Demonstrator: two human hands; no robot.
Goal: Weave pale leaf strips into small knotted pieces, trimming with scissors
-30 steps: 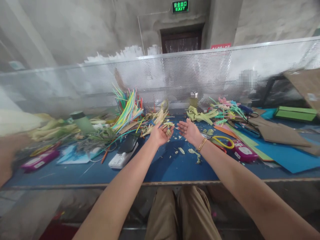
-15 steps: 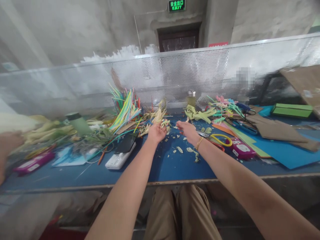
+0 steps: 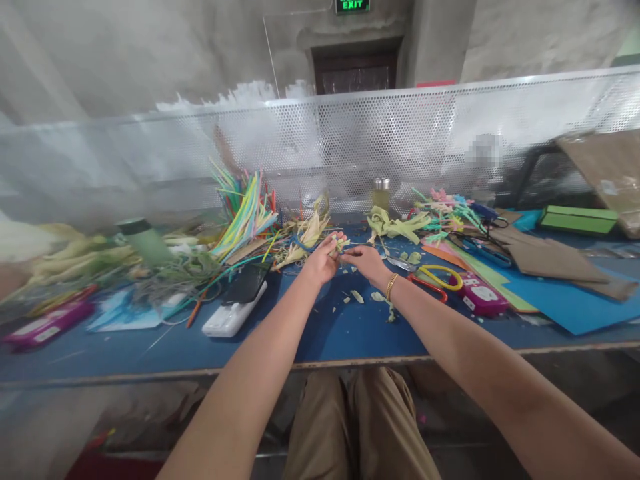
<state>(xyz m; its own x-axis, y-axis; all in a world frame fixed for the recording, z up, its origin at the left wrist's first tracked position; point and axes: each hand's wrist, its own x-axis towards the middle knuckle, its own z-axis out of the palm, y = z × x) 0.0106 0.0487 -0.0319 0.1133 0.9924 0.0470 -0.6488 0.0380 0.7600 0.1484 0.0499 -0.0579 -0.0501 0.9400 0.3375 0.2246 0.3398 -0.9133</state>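
Note:
Above the middle of the blue table, my left hand [image 3: 324, 261] is turned palm up, its fingers curled round a small pale green piece of dried husk [image 3: 338, 245]. My right hand [image 3: 369, 263], with a gold bracelet at the wrist, pinches at the left fingertips; what lies in that pinch is too small to tell. Behind my left hand rests a bundle of cream corn husks [image 3: 311, 233]. Scissors [image 3: 435, 275] with yellow handles lie beside my right wrist, next to a red-handled tool [image 3: 429, 289]. Husk scraps [image 3: 356, 297] are scattered below the hands.
Coloured pipe cleaners [image 3: 247, 217] stand at back left. A black phone [image 3: 246, 283] lies on a white device [image 3: 235, 313]. At right are a magenta box [image 3: 481, 293], blue sheets [image 3: 575, 310] and cardboard [image 3: 555, 260]. A perforated metal screen [image 3: 360, 147] runs behind. Another person's blurred hand [image 3: 11, 280] is far left.
My hands have come together; the right one moved left to meet the left one, which shifted slightly right. The other person's hand has withdrawn toward the left edge.

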